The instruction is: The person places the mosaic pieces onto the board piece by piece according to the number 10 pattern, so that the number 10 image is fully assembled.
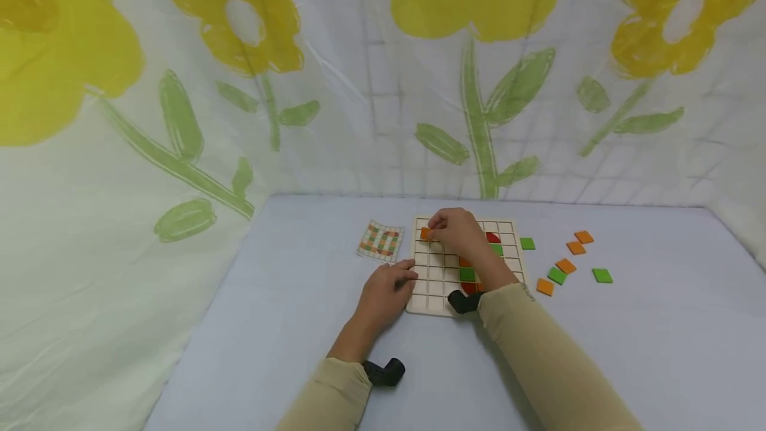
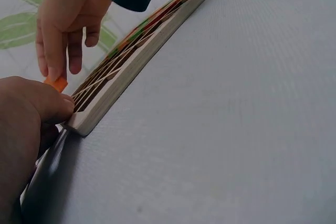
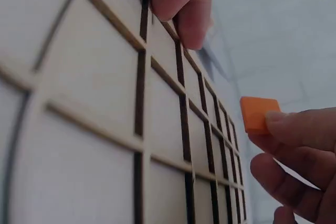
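Note:
A wooden grid board [image 1: 421,303] with raised dividers lies on the table. My right hand [image 1: 461,231] is over its far left part and pinches an orange square tile [image 1: 425,234] between thumb and fingers. In the right wrist view the orange tile [image 3: 258,114] is tilted beside the grid. My left hand [image 1: 385,291] holds the board's left edge, its thumb and fingertips right at the rim in the left wrist view. Green tiles [image 1: 467,275], orange and red pieces sit in cells at the board's right, partly hidden behind my right arm.
Left of the board lies a small pattern card [image 1: 381,241] with a coloured grid. Loose orange tiles [image 1: 545,287] and green tiles [image 1: 602,276] are scattered to its right. A flower-printed curtain [image 1: 335,118] stands behind the table.

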Available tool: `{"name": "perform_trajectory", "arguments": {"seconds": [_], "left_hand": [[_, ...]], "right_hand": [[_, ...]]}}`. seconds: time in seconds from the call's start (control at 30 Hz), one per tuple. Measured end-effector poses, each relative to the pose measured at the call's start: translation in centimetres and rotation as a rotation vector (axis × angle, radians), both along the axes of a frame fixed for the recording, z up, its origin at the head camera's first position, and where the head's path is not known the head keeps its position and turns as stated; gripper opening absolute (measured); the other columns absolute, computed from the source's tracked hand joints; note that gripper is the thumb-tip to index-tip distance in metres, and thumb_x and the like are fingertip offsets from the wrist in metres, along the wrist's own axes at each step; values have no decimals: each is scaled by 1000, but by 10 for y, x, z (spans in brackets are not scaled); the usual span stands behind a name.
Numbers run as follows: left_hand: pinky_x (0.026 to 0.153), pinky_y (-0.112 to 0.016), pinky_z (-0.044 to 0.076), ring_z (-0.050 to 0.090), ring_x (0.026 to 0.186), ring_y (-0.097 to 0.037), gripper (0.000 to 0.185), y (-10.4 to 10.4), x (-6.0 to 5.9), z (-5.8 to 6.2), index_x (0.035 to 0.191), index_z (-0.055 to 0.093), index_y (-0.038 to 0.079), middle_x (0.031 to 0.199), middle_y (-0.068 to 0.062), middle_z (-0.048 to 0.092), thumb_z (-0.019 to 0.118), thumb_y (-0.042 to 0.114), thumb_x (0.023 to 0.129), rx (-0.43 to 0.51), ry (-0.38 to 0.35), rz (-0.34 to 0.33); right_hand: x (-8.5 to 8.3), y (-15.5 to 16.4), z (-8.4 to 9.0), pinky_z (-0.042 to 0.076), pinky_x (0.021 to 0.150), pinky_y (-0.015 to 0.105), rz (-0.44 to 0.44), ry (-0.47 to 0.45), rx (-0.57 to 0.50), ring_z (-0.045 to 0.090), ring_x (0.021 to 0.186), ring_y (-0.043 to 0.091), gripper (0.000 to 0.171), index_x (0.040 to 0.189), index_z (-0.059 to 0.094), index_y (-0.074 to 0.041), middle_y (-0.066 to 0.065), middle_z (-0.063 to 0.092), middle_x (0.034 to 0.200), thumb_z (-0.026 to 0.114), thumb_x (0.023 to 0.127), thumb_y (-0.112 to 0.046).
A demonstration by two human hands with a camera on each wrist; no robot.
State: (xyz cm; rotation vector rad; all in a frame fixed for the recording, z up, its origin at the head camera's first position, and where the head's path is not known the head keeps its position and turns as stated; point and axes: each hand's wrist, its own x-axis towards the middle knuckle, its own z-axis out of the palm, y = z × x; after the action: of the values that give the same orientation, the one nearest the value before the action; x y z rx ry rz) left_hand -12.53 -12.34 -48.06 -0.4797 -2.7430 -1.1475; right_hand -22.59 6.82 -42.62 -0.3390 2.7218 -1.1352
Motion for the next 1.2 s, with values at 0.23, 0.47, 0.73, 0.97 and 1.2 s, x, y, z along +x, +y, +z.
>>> {"name": "perform_trajectory", "arguments": {"seconds": [0.23, 0.47, 0.73, 0.97, 1.2], "left_hand": [[115, -43, 39, 60, 124, -19, 18, 0, 2, 1, 107, 76, 9, 132, 0, 65, 65, 14, 93, 2, -4, -6], [115, -42, 40, 60, 124, -18, 18, 2, 3, 4, 108, 76, 10, 133, 0, 64, 65, 14, 94, -26, -4, -4], [116, -40, 38, 58, 126, -17, 18, 1, 4, 4, 108, 75, 11, 135, 2, 63, 65, 15, 95, -35, -21, 10], [116, -40, 39, 59, 125, -16, 17, 2, 4, 4, 106, 76, 11, 133, 1, 64, 66, 15, 94, -23, -13, 25], [115, -40, 39, 60, 124, -16, 17, 1, 4, 4, 106, 76, 10, 132, 1, 65, 66, 15, 93, -23, 0, 23]], "right_hand": [[-16, -20, -3, 57, 79, 40, 40, 37, 175, 65, 91, 24, 12, 100, 74, -15, 6, 71, 107, 63, 95, -18], [-20, -20, -5, 56, 82, 42, 33, 38, 198, 64, 94, 26, 14, 101, 74, -12, 8, 70, 107, 63, 94, -17], [-21, -20, -5, 56, 82, 42, 23, -4, 152, 64, 92, 26, 14, 101, 74, -10, 9, 71, 105, 64, 94, -16], [-20, -20, 0, 56, 84, 43, 57, -29, 158, 64, 97, 27, 16, 105, 74, -9, 10, 71, 108, 62, 95, -15], [-21, -21, 3, 54, 92, 45, 91, -75, 245, 63, 111, 30, 21, 111, 75, -12, 10, 69, 119, 60, 97, -16]]}}
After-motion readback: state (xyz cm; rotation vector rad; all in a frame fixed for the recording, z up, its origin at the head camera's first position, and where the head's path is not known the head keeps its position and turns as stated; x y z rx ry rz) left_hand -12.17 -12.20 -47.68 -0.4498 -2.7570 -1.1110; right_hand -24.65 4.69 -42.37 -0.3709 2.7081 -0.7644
